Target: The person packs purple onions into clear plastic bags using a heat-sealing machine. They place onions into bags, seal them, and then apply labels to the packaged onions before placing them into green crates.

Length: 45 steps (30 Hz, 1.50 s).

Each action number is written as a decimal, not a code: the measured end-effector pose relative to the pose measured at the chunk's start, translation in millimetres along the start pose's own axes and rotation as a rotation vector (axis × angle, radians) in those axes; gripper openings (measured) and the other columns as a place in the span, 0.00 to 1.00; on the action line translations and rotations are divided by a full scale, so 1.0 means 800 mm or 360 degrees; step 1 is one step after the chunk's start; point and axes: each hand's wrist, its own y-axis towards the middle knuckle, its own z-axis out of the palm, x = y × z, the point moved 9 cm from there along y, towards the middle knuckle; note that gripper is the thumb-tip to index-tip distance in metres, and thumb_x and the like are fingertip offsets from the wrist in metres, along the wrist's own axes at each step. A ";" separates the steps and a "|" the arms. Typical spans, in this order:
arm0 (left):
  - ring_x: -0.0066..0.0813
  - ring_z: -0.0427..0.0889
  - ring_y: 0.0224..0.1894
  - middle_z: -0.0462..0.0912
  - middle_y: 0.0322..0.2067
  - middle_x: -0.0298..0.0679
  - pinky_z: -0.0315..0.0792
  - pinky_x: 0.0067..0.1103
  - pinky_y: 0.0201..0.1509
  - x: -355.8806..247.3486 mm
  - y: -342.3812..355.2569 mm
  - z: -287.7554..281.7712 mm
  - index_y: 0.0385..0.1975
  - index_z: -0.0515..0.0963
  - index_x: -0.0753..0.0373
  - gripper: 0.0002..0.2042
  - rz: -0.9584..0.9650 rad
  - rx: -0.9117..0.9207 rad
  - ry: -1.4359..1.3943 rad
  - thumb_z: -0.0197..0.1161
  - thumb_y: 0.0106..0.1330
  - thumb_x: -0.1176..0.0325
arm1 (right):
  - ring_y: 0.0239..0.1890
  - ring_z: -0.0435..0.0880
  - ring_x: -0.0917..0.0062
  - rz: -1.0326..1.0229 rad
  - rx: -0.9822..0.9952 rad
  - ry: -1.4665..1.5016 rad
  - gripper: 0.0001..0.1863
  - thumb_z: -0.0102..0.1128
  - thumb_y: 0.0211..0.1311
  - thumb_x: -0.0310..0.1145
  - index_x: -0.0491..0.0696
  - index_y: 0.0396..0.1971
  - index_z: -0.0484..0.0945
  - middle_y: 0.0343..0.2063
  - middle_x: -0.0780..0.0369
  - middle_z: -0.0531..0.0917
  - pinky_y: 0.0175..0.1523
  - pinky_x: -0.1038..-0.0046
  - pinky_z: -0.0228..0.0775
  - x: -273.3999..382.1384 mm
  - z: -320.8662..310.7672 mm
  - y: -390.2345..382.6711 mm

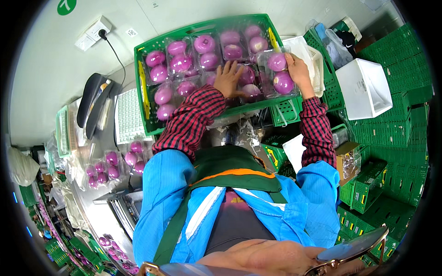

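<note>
A green plastic crate [198, 31] holds several clear packs of purple onions [205, 44], mostly two onions to a pack. My left hand [226, 79] rests with spread fingers over the packs in the crate's front middle, partly hiding them. At the crate's right end, my right hand [298, 71] grips a clear two-onion pack [282, 83] by its right side, thumb and fingers around its edge; that pack sits higher than those beside it.
More onion packs [112, 171] lie on a steel counter [96, 207] at left, near a white grid tray [129, 115] and black holder [92, 99]. At right are a white bin [361, 87], a cardboard box [345, 163] and stacked green crates [405, 152]. A wall socket [92, 34] has a cord.
</note>
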 end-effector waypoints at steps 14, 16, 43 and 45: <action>0.54 0.55 0.65 0.59 0.65 0.46 0.50 0.50 0.66 0.051 0.000 0.002 0.62 0.62 0.61 0.57 -0.0045 0.0031 0.0021 0.71 0.28 0.34 | 0.38 0.81 0.52 -0.0160 0.0260 -0.0859 0.19 0.56 0.59 0.48 0.44 0.33 0.80 0.33 0.50 0.82 0.43 0.56 0.72 0.027 0.115 0.039; 0.52 0.63 0.59 0.65 0.58 0.47 0.58 0.48 0.58 0.045 -0.005 -0.015 0.56 0.68 0.62 0.51 0.0143 -0.0262 -0.0130 0.72 0.27 0.37 | 0.40 0.80 0.52 -0.0259 0.0344 -0.0920 0.20 0.57 0.57 0.49 0.44 0.35 0.80 0.35 0.50 0.81 0.44 0.57 0.72 0.025 0.132 0.026; 0.50 0.81 0.44 0.79 0.41 0.59 0.75 0.33 0.47 0.440 -0.674 -0.041 0.54 0.61 0.77 0.43 -0.3008 -0.0739 -0.0572 0.69 0.48 0.46 | 0.26 0.81 0.69 -0.0883 0.0486 0.0137 0.08 0.56 0.63 0.29 0.41 0.36 0.80 0.28 0.55 0.82 0.32 0.72 0.71 0.217 0.219 -0.165; 0.47 0.81 0.45 0.79 0.42 0.59 0.75 0.32 0.47 0.465 -0.688 -0.021 0.54 0.60 0.79 0.45 -0.3024 -0.0790 -0.0701 0.70 0.46 0.48 | 0.26 0.81 0.69 -0.0825 0.0448 0.0137 0.08 0.56 0.63 0.29 0.41 0.36 0.80 0.28 0.55 0.82 0.32 0.72 0.71 0.216 0.218 -0.168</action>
